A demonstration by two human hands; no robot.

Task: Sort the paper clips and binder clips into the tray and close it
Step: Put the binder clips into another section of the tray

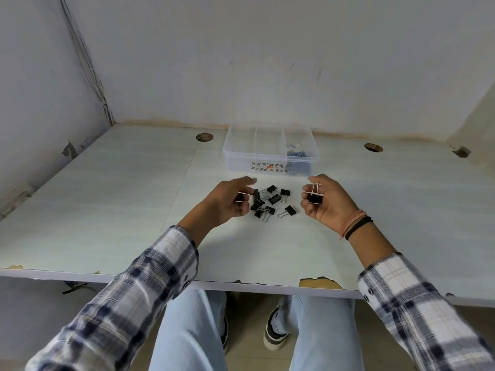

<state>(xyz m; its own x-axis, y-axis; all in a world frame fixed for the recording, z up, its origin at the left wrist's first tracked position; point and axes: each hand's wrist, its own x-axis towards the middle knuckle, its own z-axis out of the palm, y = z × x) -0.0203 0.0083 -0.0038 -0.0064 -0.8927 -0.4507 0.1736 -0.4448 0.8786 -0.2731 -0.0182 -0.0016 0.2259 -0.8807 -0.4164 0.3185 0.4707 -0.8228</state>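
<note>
A loose heap of black metal binder clips with silver wire handles lay on the pale laminate desk between the two hands, well short of the clear plastic compartmented tray that stood open near the desk's far edge, against the wall. Blue paper clips were already gathered in the tray's right compartment; the other compartments looked empty. The right hand was curled half closed around one black binder clip, its wire handles pinched by the fingertips. The left hand was partly closed at the heap's left side and appeared to pinch a wire handle, though what it held could not be made out. It was judged that a clip held only by a springy handle might swing loose on the way to the tray, that tangled handles might drag neighbours out of the heap, and that a clip dropped into the right compartment would mix the two kinds. A small patterned label with an orange mark was seen on the tray's front wall; no writing on it could be read.
</note>
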